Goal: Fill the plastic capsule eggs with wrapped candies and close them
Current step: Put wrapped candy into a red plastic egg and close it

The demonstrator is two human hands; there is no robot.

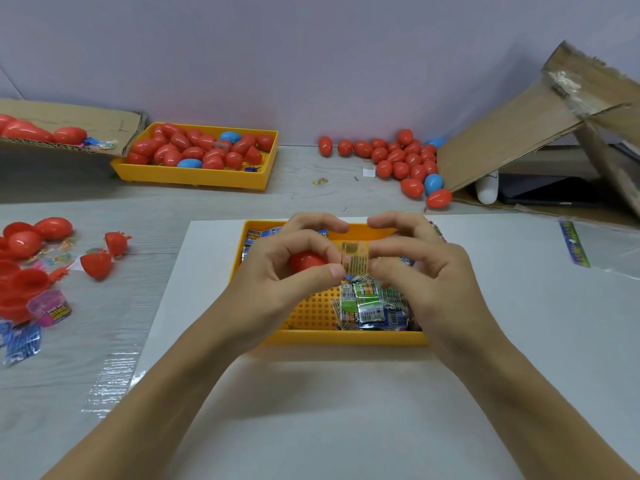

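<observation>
**A:** Where does the work sit on the table [104,327]?

**B:** On the white sheet [346,410] lies the near yellow tray [346,337], with wrapped candies [367,306] heaped in its right half. A far yellow tray [194,178] by the wall holds closed eggs, and a loose pile of eggs [405,161] lies beside the cardboard box [512,147]. Open red halves [20,271] are at the left edge.

**A:** And the hands?

**B:** Both hang over the near tray, fingertips almost meeting. The left hand [277,271] curls round a red egg half [306,260], thumb below, fingers over the top. The right hand [422,268] pinches a single yellow candy [355,258] between thumb and forefinger; its other fingers are loosely bent and hold nothing.

**A:** Which way does the candy lie from the egg half?

**B:** Directly to its right, touching or very nearly so. The left thumb tip rests at the candy's lower left corner. The wrapper stands on edge with its long side about upright, flat face toward the camera.

**A:** Where does the half open?

**B:** The fingers hide the rim; it seems to open rightward, toward the candy, but that is a judgement.

**A:** So the next move?

**B:** Probably a short push leftward by the right hand. The wrapper looks as tall as the half's mouth, so it may need folding or turning.
</observation>
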